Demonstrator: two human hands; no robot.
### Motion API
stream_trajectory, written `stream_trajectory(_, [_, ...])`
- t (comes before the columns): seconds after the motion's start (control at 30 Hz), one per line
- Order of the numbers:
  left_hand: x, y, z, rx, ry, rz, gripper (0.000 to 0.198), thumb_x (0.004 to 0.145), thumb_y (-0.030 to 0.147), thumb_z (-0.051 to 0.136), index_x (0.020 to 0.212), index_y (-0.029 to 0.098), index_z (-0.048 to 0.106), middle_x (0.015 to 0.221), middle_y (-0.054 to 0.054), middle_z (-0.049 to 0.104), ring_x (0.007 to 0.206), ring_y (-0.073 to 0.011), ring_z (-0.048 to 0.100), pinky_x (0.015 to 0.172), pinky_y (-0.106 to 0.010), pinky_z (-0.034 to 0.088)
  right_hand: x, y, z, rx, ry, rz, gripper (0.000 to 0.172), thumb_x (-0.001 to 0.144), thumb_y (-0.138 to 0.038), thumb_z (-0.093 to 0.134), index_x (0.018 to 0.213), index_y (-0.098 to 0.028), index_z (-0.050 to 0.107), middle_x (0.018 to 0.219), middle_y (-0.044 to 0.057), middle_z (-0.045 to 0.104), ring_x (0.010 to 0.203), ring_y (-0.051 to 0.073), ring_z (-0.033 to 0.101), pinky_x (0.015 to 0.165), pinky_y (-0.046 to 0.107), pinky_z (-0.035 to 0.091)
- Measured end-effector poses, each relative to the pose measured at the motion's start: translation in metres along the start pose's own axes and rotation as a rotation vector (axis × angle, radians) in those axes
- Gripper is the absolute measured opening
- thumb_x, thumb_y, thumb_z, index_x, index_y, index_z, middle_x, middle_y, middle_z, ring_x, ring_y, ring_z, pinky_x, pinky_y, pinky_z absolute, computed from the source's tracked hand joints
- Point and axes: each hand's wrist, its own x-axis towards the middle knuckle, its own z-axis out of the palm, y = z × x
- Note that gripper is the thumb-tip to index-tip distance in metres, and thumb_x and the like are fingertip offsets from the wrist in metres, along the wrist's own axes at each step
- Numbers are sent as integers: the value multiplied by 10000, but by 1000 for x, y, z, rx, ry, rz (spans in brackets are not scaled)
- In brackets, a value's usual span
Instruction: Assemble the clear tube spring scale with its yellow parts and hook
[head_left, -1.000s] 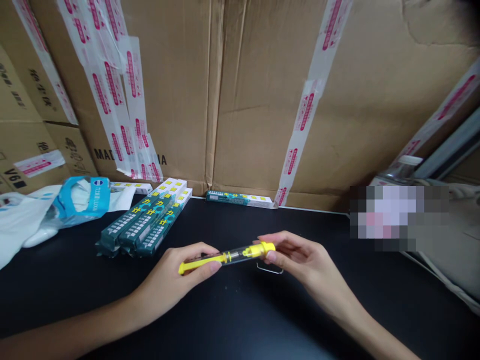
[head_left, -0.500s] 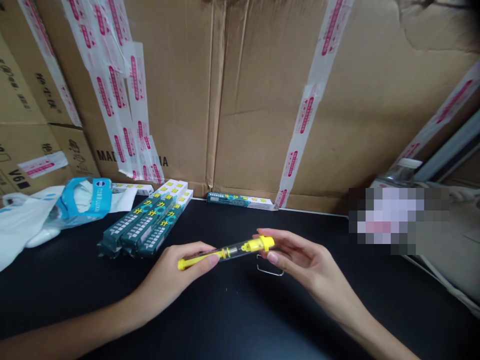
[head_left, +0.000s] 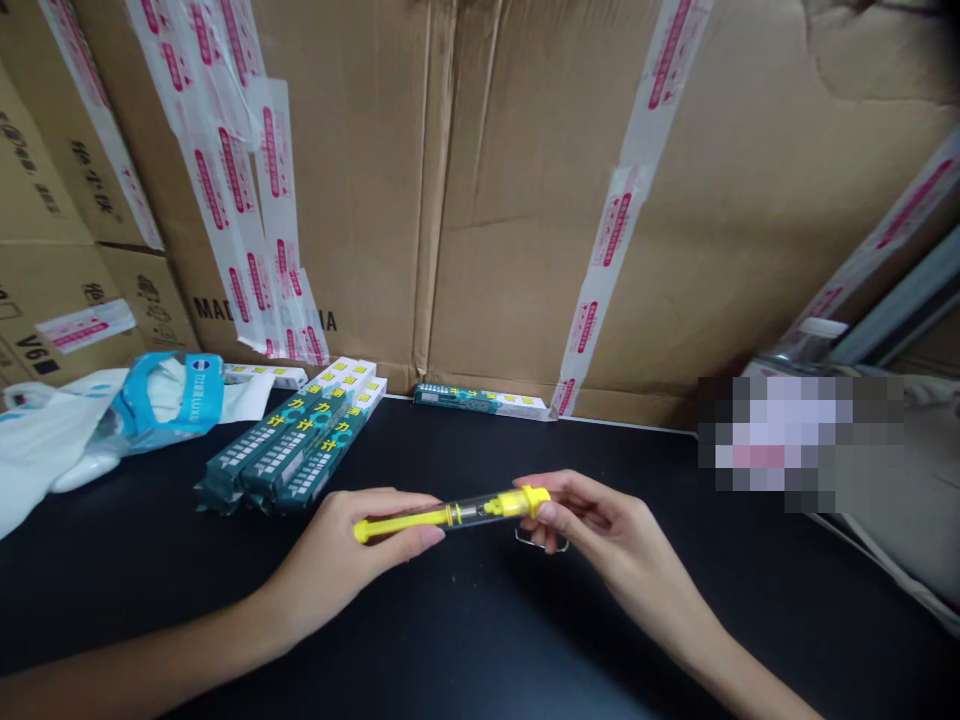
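Observation:
A spring scale (head_left: 480,510) with a clear tube and yellow inner parts lies almost level above the black table, its right end slightly higher. My left hand (head_left: 367,530) is closed round its left part, thumb below and fingers along the top. At the other end, my right hand (head_left: 600,520) pinches the yellow cap between thumb and fingers. Under that cap shows a thin bent metal wire (head_left: 541,546), partly hidden by my right fingertips; whether it joins the scale I cannot tell.
Several green and white boxes (head_left: 292,440) lie side by side at the left. Another such box (head_left: 480,401) rests against the cardboard wall (head_left: 510,200). A blue and white tissue pack (head_left: 169,400) sits far left. At right stand a bottle (head_left: 814,340) and a blurred patch.
The spring scale has come closer to level, its right end dropping slightly. My right fingers have shifted round the yellow cap, with fingertips now showing below it near the wire.

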Motion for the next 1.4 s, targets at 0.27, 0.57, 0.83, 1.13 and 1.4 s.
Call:
stream_trajectory(0.27, [-3,0,1,115,54,202,282,820,343,725,1085,272,789,741,0,649,636,-138,594,596,-228,433,3,7,1,-132,-39,38,484,912,-584,562,696,-162,657,642,37,670,548,133,585,542,251,470])
stream_trajectory(0.57, [-2,4,1,17,-37,-4,329,838,419,669,1024,174,787,793,-35,738,660,-165,618,613,-238,473,0,1,-1,55,-39,30,271,822,-384,757,1041,-225,749,849,9,717,752,136,649,715,236,542])
stream_trajectory(0.83, [-3,4,-2,-50,-129,-17,504,944,536,493,712,140,701,521,15,556,441,-92,366,450,-228,271,-4,0,3,69,-23,-90,230,804,-283,785,1033,-304,782,1070,14,742,935,158,692,852,229,551])
stream_trajectory(1.13, [-2,1,-1,-71,-156,-43,563,938,570,496,632,135,680,482,24,503,423,-79,350,424,-219,242,-1,1,2,180,35,-40,282,783,-288,815,1059,-315,766,1033,17,763,956,154,708,834,205,572])
stream_trajectory(1.4, [2,-2,-3,-233,-294,-212,695,876,710,454,905,95,775,385,26,506,270,-56,236,304,-198,173,-4,4,3,119,40,-202,194,804,-214,782,982,-289,775,1000,22,758,949,169,710,854,234,579])
